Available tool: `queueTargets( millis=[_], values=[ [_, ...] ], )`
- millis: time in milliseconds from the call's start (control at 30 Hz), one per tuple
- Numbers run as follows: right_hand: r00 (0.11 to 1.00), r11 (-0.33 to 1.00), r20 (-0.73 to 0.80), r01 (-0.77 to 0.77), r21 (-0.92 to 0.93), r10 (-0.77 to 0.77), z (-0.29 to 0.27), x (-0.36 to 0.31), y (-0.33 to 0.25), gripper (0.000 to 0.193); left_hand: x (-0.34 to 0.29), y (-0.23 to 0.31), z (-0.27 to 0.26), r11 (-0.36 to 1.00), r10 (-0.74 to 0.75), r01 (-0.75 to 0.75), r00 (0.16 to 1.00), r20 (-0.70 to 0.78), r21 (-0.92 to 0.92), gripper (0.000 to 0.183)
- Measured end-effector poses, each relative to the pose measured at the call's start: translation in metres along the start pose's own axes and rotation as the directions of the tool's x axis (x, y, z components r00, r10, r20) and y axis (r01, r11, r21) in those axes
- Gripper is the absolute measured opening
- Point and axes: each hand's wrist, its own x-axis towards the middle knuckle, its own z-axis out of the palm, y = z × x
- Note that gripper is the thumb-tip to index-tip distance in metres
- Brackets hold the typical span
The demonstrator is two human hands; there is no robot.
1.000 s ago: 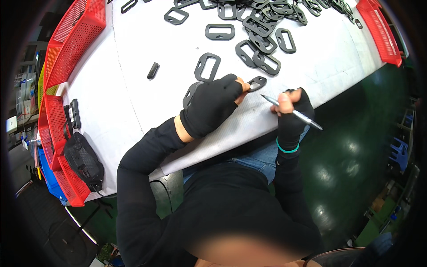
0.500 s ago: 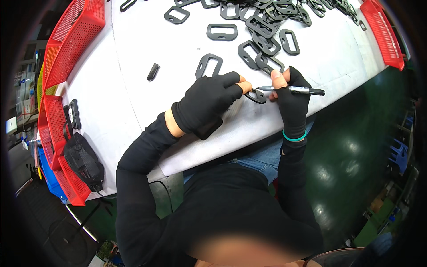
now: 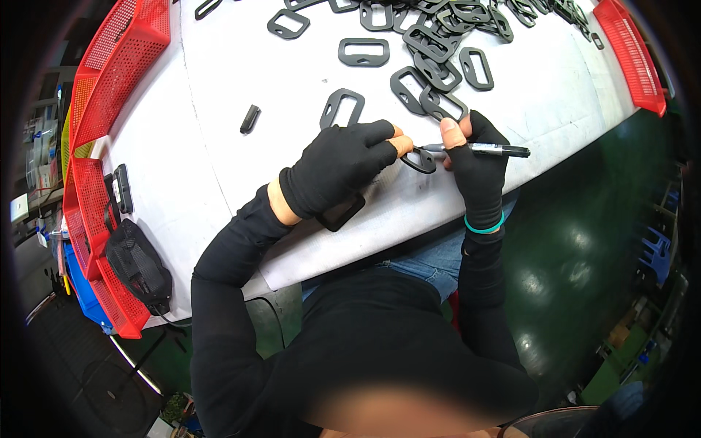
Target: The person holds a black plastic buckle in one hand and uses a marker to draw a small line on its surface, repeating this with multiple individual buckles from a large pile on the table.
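My left hand [image 3: 347, 162], in a black fingerless glove, is closed round a black rectangular frame piece [image 3: 421, 161]; only its right end shows past the fingers. In my right hand [image 3: 477, 155], similarly gloved, a marker pen [image 3: 498, 150] is pinched between thumb and fingers. Its tip points left and meets the frame piece, or comes very close. Another dark frame piece [image 3: 342, 213] lies partly hidden below my left wrist, and one more [image 3: 343, 107] lies just beyond that hand. A black pen cap [image 3: 250, 119] rests on the table to the left.
Many similar frame pieces [image 3: 431, 44] are heaped at the far side of the white table [image 3: 241, 175]. Red perforated baskets [image 3: 120, 69] line the left edge, and a red basket [image 3: 634, 58] stands at the far right. A black mesh pouch [image 3: 139, 266] lies at left.
The pen has shifted slightly left, its tip now at the frame piece. My left hand has barely moved.
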Motion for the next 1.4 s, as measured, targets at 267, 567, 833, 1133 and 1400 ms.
queueTargets(
  millis=[267,567,833,1133,1400],
  values=[
    [0.993,0.963,-0.092,-0.054,0.264,0.08,-0.006,0.0,-0.005,0.028,0.001,-0.007,-0.045,0.778,-0.307,0.427,0.898,0.315,-0.461,0.018],
    [0.993,0.962,-0.097,-0.038,0.27,0.066,-0.002,0.0,-0.008,0.029,0.026,-0.073,-0.056,0.916,-0.4,0.388,0.898,-0.184,-0.102,0.018],
    [0.992,0.961,-0.12,-0.006,0.276,0.041,-0.005,0.0,-0.001,0.028,0.062,-0.101,-0.024,0.934,-0.257,0.288,0.953,-0.16,0.212,0.019],
    [0.991,0.856,-0.136,0.056,0.515,0.018,-0.01,-0.005,0.0,0.02,0.032,-0.03,-0.043,0.513,-0.619,0.609,0.751,0.231,-0.605,0.021],
    [0.995,0.973,-0.098,0.006,0.23,0.017,-0.005,-0.037,-0.007,0.014,0.015,0.021,0.001,0.755,-0.56,0.503,0.828,-0.014,-0.42,0.017]
  ],
)
